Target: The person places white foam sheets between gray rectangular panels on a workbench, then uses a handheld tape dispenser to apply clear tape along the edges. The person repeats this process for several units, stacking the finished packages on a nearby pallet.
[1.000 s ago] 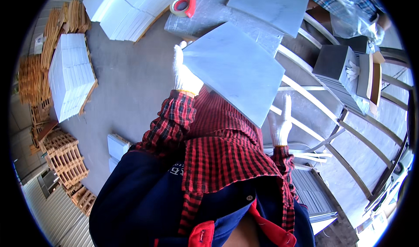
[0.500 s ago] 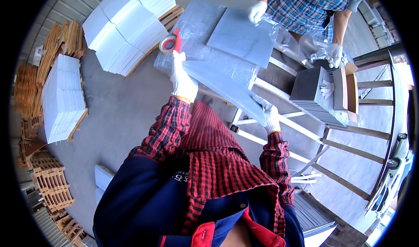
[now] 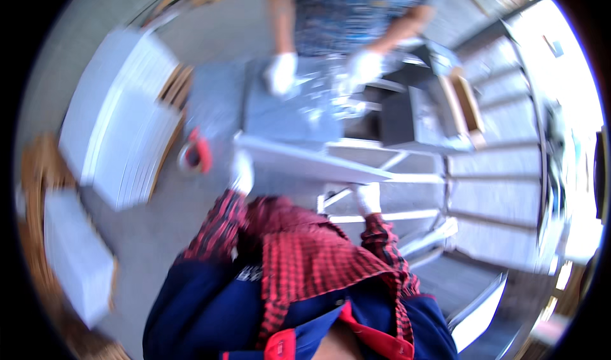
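A thin, flat grey panel (image 3: 305, 159) is held up between my two white-gloved hands, tilted so that it shows narrow, its long edge toward me. My left hand (image 3: 242, 172) grips its left end; my right hand (image 3: 367, 199) is closed at its right end, the fingertips partly hidden under it. Left of my left hand lies a roll of tape on a red dispenser (image 3: 202, 153). Beyond my panel another grey panel (image 3: 286, 115) lies flat on the worktable (image 3: 213, 96). The view is blurred by motion.
Across the table a person's gloved hands (image 3: 280, 73) handle clear plastic film (image 3: 318, 83) over the flat panel. On the right, a panel stack (image 3: 407, 115) and open cardboard box (image 3: 470, 108) rest on a metal frame (image 3: 407, 177). White stacks (image 3: 121, 131) stand on pallets at left.
The view has swung round. My panel has tipped from showing its broad face to nearly edge-on, still in both hands. The other person's hands have brought the plastic film over the flat panel.
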Available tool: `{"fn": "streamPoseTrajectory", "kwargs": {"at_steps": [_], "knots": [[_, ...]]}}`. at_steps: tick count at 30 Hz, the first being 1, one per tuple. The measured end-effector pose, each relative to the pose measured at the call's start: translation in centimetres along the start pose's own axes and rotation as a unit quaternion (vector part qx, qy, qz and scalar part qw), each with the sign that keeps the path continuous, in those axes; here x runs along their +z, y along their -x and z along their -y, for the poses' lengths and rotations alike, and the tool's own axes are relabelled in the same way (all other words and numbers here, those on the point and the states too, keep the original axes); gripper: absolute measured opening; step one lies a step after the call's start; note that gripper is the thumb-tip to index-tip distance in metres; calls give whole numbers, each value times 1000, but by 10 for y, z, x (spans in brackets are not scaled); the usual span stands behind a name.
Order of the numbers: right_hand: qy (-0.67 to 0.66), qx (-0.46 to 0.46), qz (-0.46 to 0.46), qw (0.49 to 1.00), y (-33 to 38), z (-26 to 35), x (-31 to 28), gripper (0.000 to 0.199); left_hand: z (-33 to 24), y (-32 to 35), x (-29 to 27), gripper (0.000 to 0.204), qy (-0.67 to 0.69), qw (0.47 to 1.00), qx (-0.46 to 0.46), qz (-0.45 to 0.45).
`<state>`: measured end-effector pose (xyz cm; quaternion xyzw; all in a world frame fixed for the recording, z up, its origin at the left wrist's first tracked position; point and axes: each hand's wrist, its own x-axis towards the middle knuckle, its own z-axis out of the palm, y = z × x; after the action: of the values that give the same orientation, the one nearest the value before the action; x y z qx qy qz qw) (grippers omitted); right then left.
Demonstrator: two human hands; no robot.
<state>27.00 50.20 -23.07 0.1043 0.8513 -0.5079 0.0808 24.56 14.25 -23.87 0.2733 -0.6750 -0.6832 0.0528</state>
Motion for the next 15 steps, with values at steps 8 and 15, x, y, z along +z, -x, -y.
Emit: {"fn": "streamPoseTrajectory", "kwargs": {"at_steps": [8,15], "knots": [[80,30,-57,995,-8,30,-8,21,-8,-14,-38,44,24,973,-190,131],[45,21,-113,992,-2,5,27,22,6,-43,-29,37,-55,946,-269,170]]}}
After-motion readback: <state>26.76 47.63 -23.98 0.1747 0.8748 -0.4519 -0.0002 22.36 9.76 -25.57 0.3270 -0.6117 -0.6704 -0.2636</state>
